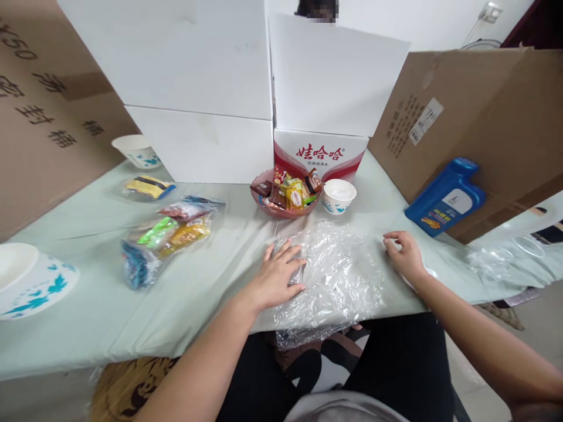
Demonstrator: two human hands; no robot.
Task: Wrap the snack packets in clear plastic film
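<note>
A crinkled clear plastic bag lies flattened on the table, its near end hanging over the front edge. My left hand rests on the bag's left side with fingers spread. To the right of the bag, my right hand sits on the cloth, fingers curled; whether anything small is under or in them I cannot see. Behind the bag stand a pink bowl heaped with wrapped snacks and a white paper cup with a blue leaf pattern.
Bagged small items and a yellow packet lie at left, near paper tubs. White boxes wall off the back. A blue bottle leans against a cardboard box at right, beside loose clear plastic.
</note>
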